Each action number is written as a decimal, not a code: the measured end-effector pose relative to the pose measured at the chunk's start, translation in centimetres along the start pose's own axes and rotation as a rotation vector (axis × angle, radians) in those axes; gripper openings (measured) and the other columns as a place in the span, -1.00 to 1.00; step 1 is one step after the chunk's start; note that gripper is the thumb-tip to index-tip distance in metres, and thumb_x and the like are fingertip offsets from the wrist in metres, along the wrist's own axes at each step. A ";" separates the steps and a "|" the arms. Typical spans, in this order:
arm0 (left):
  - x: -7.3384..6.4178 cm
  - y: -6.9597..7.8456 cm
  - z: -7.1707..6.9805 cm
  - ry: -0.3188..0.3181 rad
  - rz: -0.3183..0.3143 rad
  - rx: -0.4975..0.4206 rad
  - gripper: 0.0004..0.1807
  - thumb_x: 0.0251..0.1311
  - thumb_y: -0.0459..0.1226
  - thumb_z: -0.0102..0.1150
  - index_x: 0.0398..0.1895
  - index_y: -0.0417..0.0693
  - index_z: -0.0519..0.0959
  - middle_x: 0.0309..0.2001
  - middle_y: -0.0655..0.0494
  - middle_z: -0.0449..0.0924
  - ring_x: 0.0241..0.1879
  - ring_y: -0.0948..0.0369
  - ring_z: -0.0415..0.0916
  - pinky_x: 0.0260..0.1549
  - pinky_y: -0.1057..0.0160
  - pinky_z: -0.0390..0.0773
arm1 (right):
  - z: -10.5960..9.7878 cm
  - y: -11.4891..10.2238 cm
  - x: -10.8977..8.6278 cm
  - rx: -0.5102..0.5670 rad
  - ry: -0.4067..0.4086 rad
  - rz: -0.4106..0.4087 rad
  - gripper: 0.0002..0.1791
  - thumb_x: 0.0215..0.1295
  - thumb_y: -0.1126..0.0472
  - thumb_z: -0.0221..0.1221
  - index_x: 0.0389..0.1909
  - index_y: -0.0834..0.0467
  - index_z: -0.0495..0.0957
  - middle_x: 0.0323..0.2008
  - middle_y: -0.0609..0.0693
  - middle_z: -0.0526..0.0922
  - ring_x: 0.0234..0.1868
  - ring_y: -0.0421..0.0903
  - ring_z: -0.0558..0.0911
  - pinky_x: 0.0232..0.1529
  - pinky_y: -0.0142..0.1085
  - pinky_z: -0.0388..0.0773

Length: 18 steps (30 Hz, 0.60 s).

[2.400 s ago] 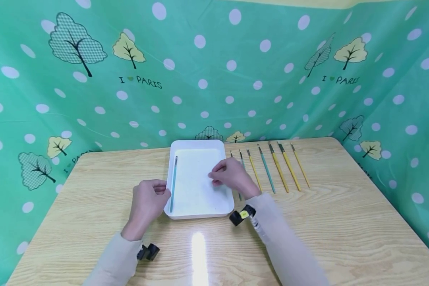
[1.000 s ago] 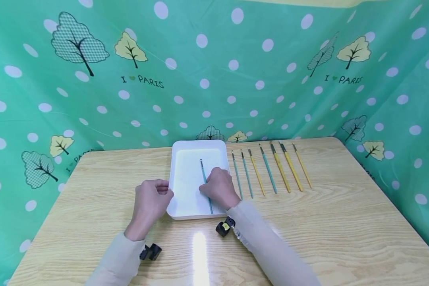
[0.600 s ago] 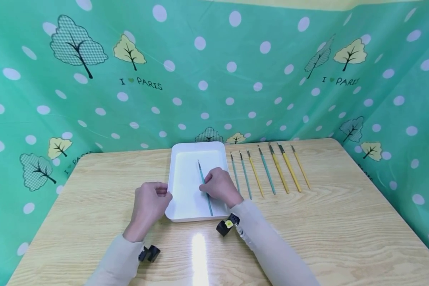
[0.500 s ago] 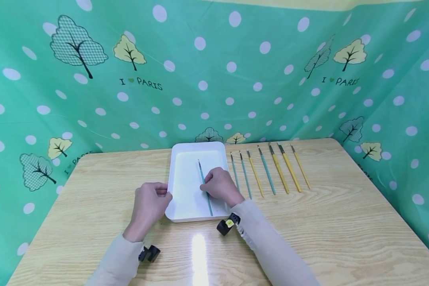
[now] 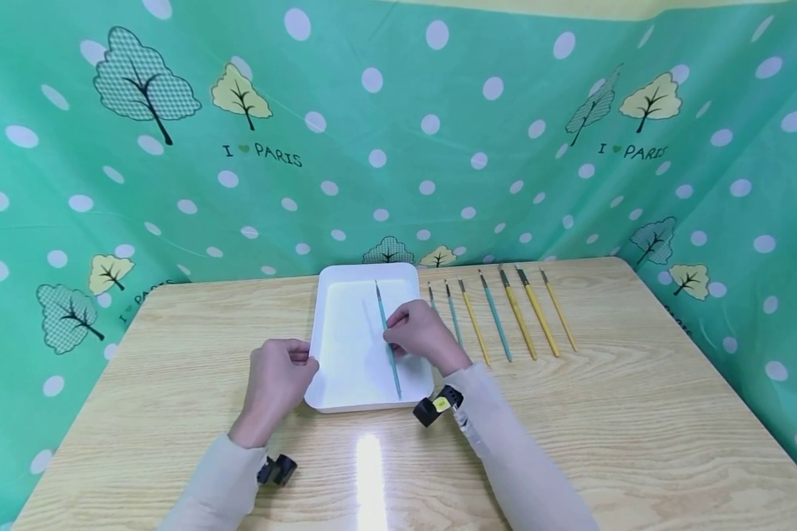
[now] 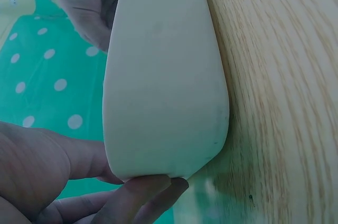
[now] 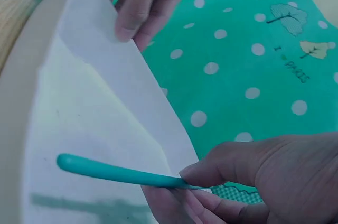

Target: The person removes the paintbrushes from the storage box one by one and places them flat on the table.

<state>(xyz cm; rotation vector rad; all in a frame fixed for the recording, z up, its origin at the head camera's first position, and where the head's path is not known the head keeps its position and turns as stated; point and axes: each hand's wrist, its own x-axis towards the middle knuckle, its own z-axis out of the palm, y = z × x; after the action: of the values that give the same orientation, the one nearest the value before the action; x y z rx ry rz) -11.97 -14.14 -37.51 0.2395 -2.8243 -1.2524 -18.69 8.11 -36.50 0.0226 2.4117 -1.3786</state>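
My right hand pinches a slim teal paintbrush by its handle, over the right half of a white tray. The brush points its dark tip away from me, and a faint shadow falls on the tray floor apart from it. In the right wrist view, the rounded handle end sticks out from between thumb and fingers. My left hand grips the tray's left wall, thumb on one side and fingertips on the other. The left wrist view shows its fingers around the tray's edge.
Several paintbrushes lie in a row right of the tray, among them a teal brush, a thick yellow brush and a thin yellow brush. A green dotted cloth hangs behind the wooden table.
At first the teal paintbrush lay along the tray's left side. My right hand has taken hold of it, moved it right and raised it off the tray floor. My left hand stays put.
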 end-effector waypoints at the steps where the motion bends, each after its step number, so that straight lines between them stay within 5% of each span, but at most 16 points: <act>1: 0.0 0.0 0.0 0.000 0.000 -0.002 -0.72 0.15 -0.43 0.14 -0.12 -0.40 0.71 -0.27 -0.23 0.77 -0.28 0.03 0.75 -0.40 0.21 0.74 | -0.2 0.1 0.1 0.009 -0.007 0.004 -0.90 0.30 0.31 0.28 -0.21 0.25 0.62 -0.35 0.12 0.74 -0.46 -0.06 0.76 -0.30 -0.20 0.76; 18: -0.1 0.0 0.0 -0.024 -0.020 -0.013 -0.71 0.17 -0.45 0.15 -0.08 -0.39 0.70 -0.25 -0.21 0.76 -0.27 0.06 0.73 -0.38 0.23 0.73 | -2.6 0.6 0.2 0.086 -0.042 0.002 -0.84 0.33 0.31 0.27 -0.10 0.26 0.62 -0.25 0.14 0.69 -0.32 -0.04 0.72 -0.23 -0.23 0.78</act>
<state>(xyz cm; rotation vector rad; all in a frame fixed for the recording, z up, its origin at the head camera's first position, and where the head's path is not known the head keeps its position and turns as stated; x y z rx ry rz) -11.86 -14.14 -37.54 0.2551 -2.8403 -1.2857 -19.54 10.58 -35.87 0.0180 2.3160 -1.4666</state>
